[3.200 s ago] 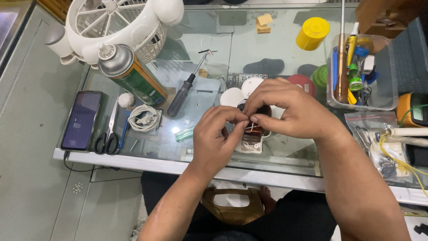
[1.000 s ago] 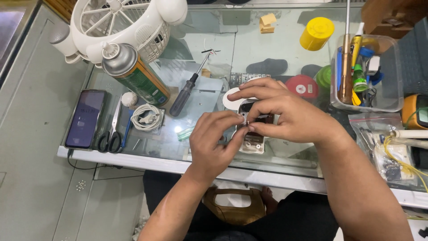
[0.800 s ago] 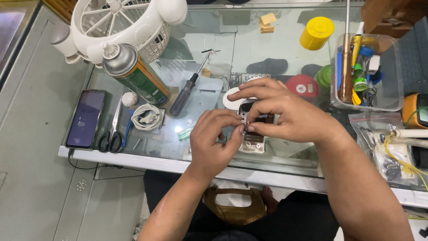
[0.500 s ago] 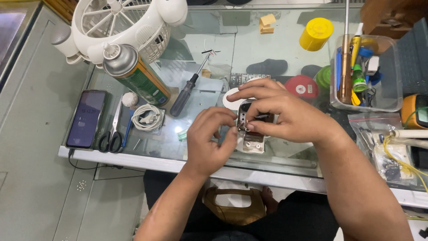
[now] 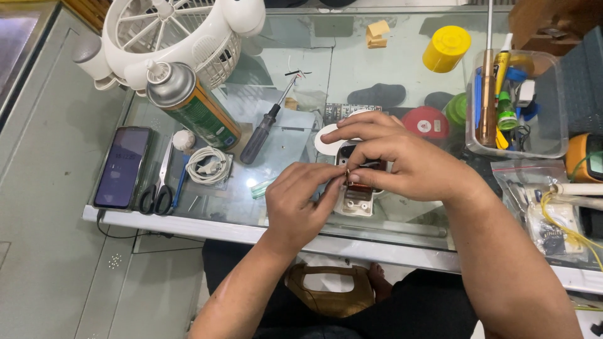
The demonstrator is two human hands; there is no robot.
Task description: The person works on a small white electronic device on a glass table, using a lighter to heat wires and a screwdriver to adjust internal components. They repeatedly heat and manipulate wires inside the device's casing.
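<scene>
Your left hand [image 5: 295, 204] pinches a tiny brass part [image 5: 347, 173] in a narrow grip, while your right hand [image 5: 402, 160] holds the small white device [image 5: 355, 202] against the glass table [image 5: 402, 63], beside the screwdriver [image 5: 262, 129].

Dark phone screen [image 5: 122, 167] far left; green-labelled spray can [image 5: 191, 103] nr fan; clear bags [image 5: 553, 207] right

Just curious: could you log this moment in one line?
left hand: pinching small white device | right hand: gripping it | glass table: green spray can
</scene>
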